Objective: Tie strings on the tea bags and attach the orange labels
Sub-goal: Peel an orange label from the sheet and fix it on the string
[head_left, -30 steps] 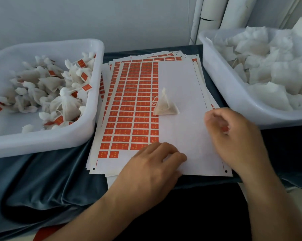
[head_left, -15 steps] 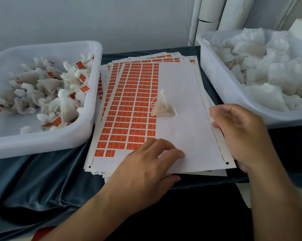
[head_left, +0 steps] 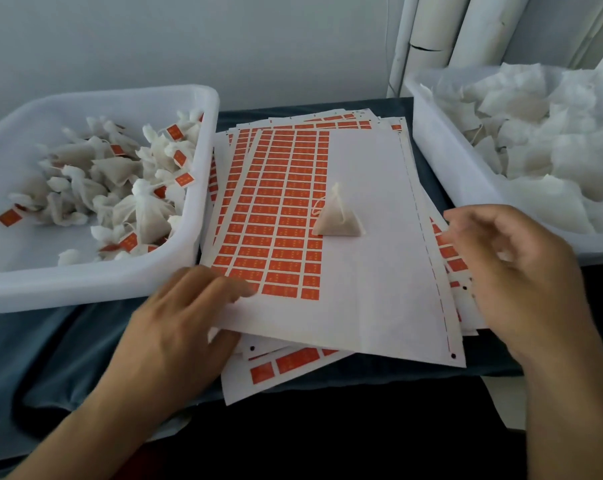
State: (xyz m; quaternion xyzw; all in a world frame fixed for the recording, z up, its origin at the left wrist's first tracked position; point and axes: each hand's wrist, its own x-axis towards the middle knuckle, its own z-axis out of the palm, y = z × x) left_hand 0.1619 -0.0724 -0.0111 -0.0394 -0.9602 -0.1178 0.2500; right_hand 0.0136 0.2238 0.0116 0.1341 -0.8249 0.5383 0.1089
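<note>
A small pyramid tea bag (head_left: 338, 220) with a loose string stands in the middle of the top label sheet (head_left: 373, 271). Orange labels (head_left: 279, 216) fill that sheet's left half; its right half is bare white. My left hand (head_left: 182, 323) pinches the sheet's lower left corner, fingers on top and thumb below. My right hand (head_left: 522, 271) hovers at the right edge of the sheet stack with loosely curled fingers and holds nothing that I can see.
A white bin (head_left: 85, 285) on the left holds several tied tea bags with orange labels. A white bin (head_left: 442, 168) on the right is heaped with untied white bags. More label sheets (head_left: 286, 365) stick out beneath the top one, on blue cloth (head_left: 50, 358).
My left hand slid left to the top sheet's lower left corner and took hold of it. The sheet has swung askew, baring the sheets below. My right hand shifted slightly right.
</note>
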